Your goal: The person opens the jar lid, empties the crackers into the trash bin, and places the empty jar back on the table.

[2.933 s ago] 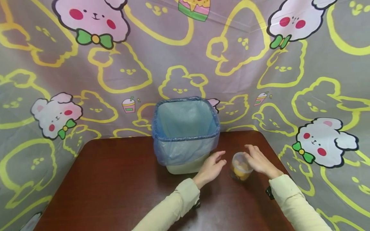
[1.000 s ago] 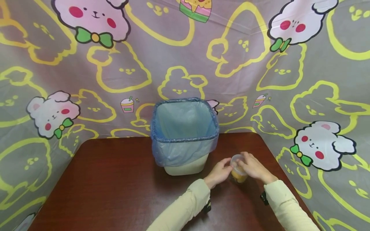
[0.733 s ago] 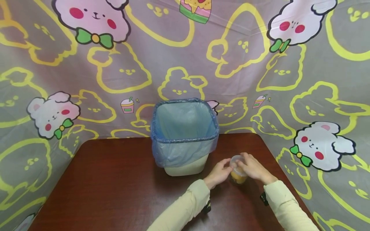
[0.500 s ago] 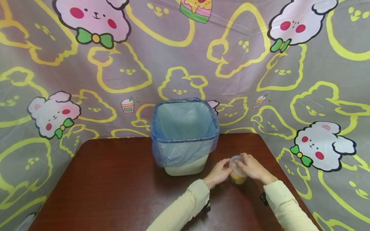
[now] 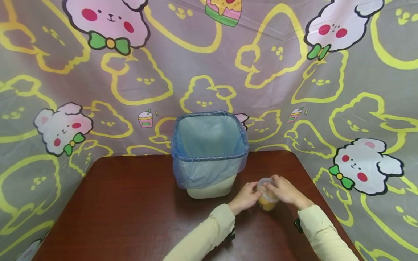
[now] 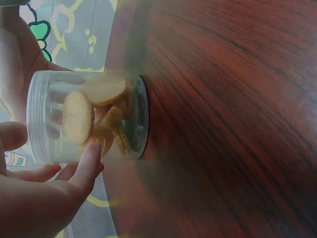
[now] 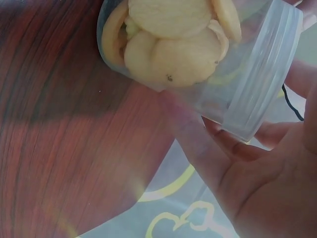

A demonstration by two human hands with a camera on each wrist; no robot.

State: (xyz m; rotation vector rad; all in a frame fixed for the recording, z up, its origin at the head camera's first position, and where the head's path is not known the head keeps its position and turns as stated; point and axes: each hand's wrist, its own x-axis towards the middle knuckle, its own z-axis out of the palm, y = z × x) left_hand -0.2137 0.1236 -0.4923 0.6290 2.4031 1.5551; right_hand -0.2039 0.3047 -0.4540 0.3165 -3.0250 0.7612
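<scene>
Between both hands is a clear plastic jar (image 5: 269,195) with a ribbed, translucent screw lid (image 6: 40,114) and several round, pale-golden biscuits (image 7: 171,59) inside. My left hand (image 5: 244,197) holds its left side, with the thumb at the lid and fingers along the wall in the left wrist view. On the other side my right hand (image 5: 288,190) grips the jar close to the lid. One right finger (image 7: 198,148) lies along the jar's lower wall in the right wrist view. The jar leans a little, its base close over the dark red wooden table (image 5: 130,203).
A pale bin (image 5: 209,192) lined with a blue plastic bag (image 5: 209,170) stands at the back middle of the table, left of the jar. Behind and beside the table hangs a grey-pink curtain (image 5: 196,61) printed with cartoon animals.
From standing apart at the jar's sides, both hands have come onto it, the left moving right. Over the last second the jar has shifted slightly left and nearer, tilting a bit.
</scene>
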